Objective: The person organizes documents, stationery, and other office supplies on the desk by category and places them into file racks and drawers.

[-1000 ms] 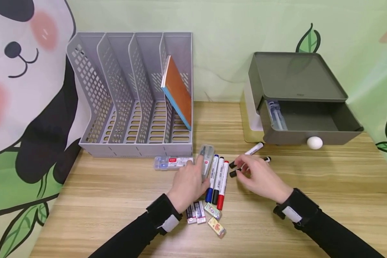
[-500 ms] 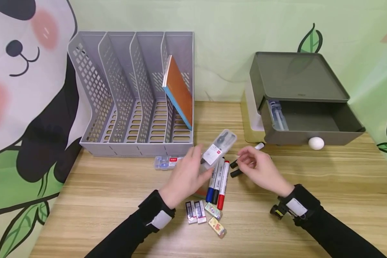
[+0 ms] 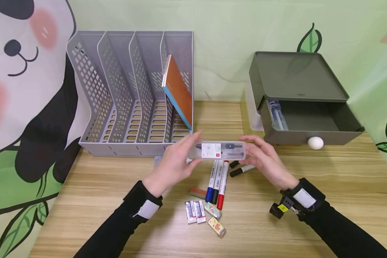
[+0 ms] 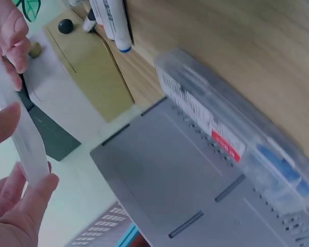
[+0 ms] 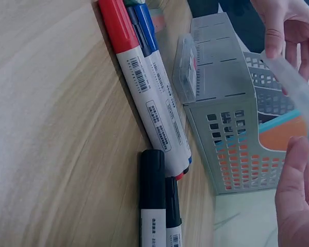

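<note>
Above the table in the head view, a clear plastic compass case [image 3: 229, 150] with a white label lies level between both hands. My left hand [image 3: 172, 163] grips its left end between thumb and fingers. At the other end my right hand [image 3: 269, 161] curls its fingers round the edge. Through the lid a dark drawing compass shows. Below it lie blue, black and red markers [image 3: 224, 181], with black-capped markers [image 3: 242, 170] to their right. A second clear case [image 4: 226, 123] with blue parts lies by the grey rack in the left wrist view, mostly hidden by my left hand in the head view.
A grey file rack [image 3: 135, 148] with an orange notebook [image 3: 178, 93] stands at back left. The dark drawer unit [image 3: 298, 77] at right has its drawer [image 3: 342, 138] pulled out, a clear pack [image 3: 277, 116] inside. Several erasers [image 3: 200, 211] lie in front.
My left hand has lifted the compass case off the table and turned it level. My right hand has left the black-capped markers and come to the case's right end.
</note>
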The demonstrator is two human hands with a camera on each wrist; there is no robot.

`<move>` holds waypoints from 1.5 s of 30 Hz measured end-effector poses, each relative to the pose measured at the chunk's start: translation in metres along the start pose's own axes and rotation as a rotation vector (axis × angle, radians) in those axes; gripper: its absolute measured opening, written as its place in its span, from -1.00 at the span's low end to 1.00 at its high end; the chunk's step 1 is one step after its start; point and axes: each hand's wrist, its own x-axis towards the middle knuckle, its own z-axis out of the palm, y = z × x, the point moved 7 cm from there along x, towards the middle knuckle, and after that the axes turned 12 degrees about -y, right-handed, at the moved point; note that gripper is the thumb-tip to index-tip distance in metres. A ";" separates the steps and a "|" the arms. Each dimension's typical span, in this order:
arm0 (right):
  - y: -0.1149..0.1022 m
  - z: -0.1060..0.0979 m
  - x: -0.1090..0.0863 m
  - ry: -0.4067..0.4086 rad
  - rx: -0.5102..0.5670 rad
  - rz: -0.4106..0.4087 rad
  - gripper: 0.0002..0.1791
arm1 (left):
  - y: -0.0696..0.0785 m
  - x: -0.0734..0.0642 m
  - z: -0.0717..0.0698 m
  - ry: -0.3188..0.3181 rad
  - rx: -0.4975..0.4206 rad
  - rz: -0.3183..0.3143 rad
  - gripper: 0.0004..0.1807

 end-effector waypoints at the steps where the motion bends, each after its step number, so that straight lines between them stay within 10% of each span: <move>1: 0.000 0.000 0.000 0.000 -0.005 0.010 -0.62 | 0.000 0.000 0.000 -0.002 -0.001 0.017 -0.12; 10: 0.005 0.007 0.008 -0.027 -0.332 0.112 -0.74 | 0.005 0.010 0.000 -0.010 -0.059 0.124 -0.12; 16: -0.001 0.011 0.008 -0.025 -0.434 0.071 -0.79 | -0.003 0.014 -0.001 0.036 -0.158 0.050 -0.08; 25: -0.003 0.010 0.005 0.085 -0.417 0.020 -0.81 | -0.029 0.014 0.013 0.178 -0.851 -0.272 -0.36; 30: -0.001 0.012 0.005 0.099 -0.348 0.025 -0.78 | -0.030 0.021 0.024 0.199 -1.093 -0.313 -0.51; 45: -0.017 0.012 0.014 0.100 -0.442 0.038 -0.68 | -0.025 0.042 0.027 0.161 -0.913 -0.282 -0.63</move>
